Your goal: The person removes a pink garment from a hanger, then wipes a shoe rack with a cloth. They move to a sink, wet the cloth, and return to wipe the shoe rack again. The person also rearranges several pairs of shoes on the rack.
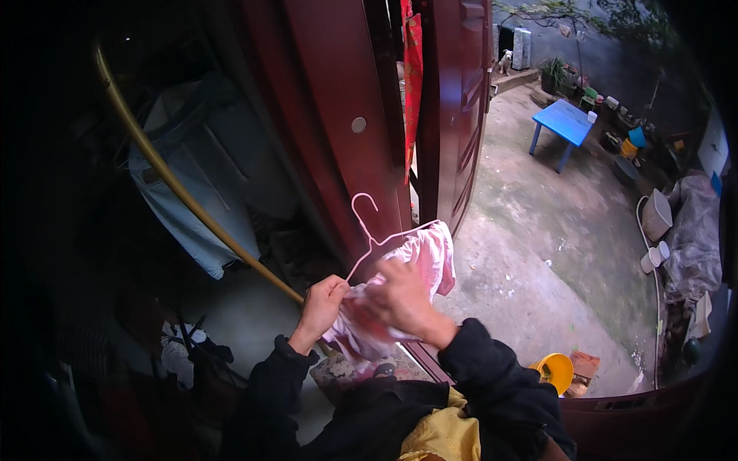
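Note:
A pink clothes hanger (373,241), its hook pointing up, carries a pink garment (435,259) on its right arm. My left hand (324,308) grips the lower left end of the hanger, with garment cloth against the fingers. Over the middle of the garment is my right hand (403,297), blurred and touching or just above the cloth; its fingers are too blurred to read. The cloth hangs in folds below both hands, with a darker pink patch between them.
A dark red metal door (328,115) stands just ahead. Left, a brass-coloured pole (190,201) passes light blue clothing (196,213). The concrete yard at right holds a blue table (564,121), a yellow bucket (556,373) and a white dog (505,62). A patterned mat (346,371) lies below.

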Tool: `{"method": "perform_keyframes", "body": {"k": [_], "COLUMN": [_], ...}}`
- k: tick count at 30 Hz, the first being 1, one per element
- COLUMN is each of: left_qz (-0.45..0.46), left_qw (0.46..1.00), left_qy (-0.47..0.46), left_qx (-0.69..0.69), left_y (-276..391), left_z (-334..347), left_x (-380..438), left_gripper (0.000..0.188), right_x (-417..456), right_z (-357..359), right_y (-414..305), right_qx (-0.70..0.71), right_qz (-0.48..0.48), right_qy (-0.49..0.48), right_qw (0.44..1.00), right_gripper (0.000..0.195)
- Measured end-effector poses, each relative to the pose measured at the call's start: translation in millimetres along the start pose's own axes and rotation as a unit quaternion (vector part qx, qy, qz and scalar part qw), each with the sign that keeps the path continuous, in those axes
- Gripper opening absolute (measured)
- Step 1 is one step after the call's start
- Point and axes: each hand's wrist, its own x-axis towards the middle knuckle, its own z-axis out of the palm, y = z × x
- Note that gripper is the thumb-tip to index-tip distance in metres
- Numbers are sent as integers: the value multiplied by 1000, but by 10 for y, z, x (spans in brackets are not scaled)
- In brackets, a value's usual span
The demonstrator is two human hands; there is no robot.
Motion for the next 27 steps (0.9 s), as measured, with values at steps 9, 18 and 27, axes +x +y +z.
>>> {"method": "perform_keyframes", "body": {"k": [9,18,27], "left_qz": [26,-72,-6], "left_qw": [998,980,989], "left_qy": [-56,-76,28], "left_qx": [11,-172,-147], "left_y": [223,710,563], "left_z": [119,298,221], "left_x": [-199,-139,-15], "left_gripper": [15,21,18], "right_x": [-387,-732,-916], "right_z": [205,236,391], "right_y": [937,-419,-928], "right_qx": [128,68,385], "right_qz": [317,43,17], "right_qy": [80,-10,-329], "right_qw": [936,997,862], "right_gripper": [32,28,18]}}
